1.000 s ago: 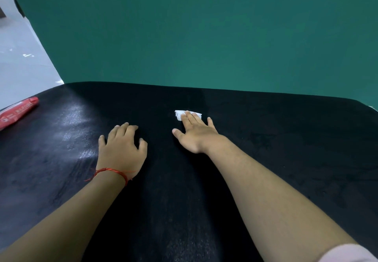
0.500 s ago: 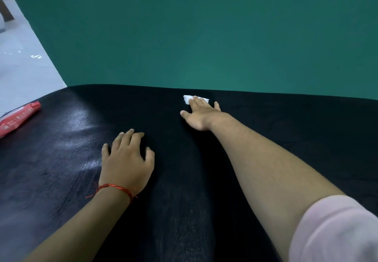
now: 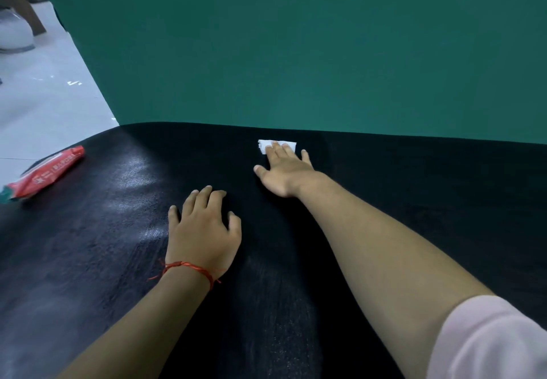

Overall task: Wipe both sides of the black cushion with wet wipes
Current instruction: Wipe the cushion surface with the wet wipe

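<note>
A large black cushion point(image 3: 414, 201) fills the lower part of the view, its left half shiny with moisture. A folded white wet wipe point(image 3: 268, 144) lies close to the cushion's far edge. My right hand point(image 3: 285, 171) is stretched out flat and presses the wipe down with straight fingers; most of the wipe is hidden under them. My left hand point(image 3: 202, 230), with a red string at the wrist, rests palm down on the cushion nearer to me, fingers slightly bent, holding nothing.
A red pack of wet wipes point(image 3: 44, 175) lies on the cushion's left edge. Beyond the cushion is a green floor mat point(image 3: 325, 53). Light grey floor point(image 3: 44, 106) and a white object point(image 3: 13, 34) are at the far left.
My right hand has pushed the wipe away from me, from the cushion's middle to near its far edge. My left hand stays pressed on the cushion.
</note>
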`<state>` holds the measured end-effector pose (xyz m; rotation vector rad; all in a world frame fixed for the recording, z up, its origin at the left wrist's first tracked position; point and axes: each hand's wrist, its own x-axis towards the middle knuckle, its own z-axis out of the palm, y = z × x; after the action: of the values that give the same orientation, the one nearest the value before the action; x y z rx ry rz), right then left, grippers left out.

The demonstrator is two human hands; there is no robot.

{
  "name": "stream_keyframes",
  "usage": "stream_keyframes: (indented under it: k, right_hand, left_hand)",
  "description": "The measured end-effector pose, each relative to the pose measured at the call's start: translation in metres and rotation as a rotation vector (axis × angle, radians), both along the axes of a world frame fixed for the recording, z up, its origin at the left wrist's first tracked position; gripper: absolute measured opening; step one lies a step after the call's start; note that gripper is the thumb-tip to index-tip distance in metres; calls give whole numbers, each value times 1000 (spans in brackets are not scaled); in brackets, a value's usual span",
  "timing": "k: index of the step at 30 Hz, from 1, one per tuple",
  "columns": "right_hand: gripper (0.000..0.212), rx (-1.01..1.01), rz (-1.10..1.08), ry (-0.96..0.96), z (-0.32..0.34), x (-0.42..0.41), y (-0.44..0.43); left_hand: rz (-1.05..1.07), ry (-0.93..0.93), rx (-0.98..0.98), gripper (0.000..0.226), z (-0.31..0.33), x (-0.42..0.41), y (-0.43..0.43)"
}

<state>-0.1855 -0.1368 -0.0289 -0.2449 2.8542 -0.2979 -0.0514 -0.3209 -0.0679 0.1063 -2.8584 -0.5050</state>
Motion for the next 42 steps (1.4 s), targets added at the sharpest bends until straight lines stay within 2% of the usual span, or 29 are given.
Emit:
stream_keyframes:
  k: [13, 25, 33, 38, 42]
  right_hand:
    - [82, -4, 37, 9, -9, 104, 5]
    - [85, 14, 116, 37, -5, 273, 22]
    - [82, 15, 159, 59, 0, 362, 32]
    - [81, -7, 167, 108, -2, 404, 45]
    - [77, -25, 161, 236, -17, 437, 54]
  left_hand:
    - [2, 11, -2, 48, 1, 1, 2]
    - [-26, -21, -47, 50, 3, 2, 1]
    - [-81, -196, -227, 51, 13, 16, 15]
    - [-74, -273, -134, 54, 14, 47, 40]
    - [-44, -322, -116, 65, 12, 65, 61]
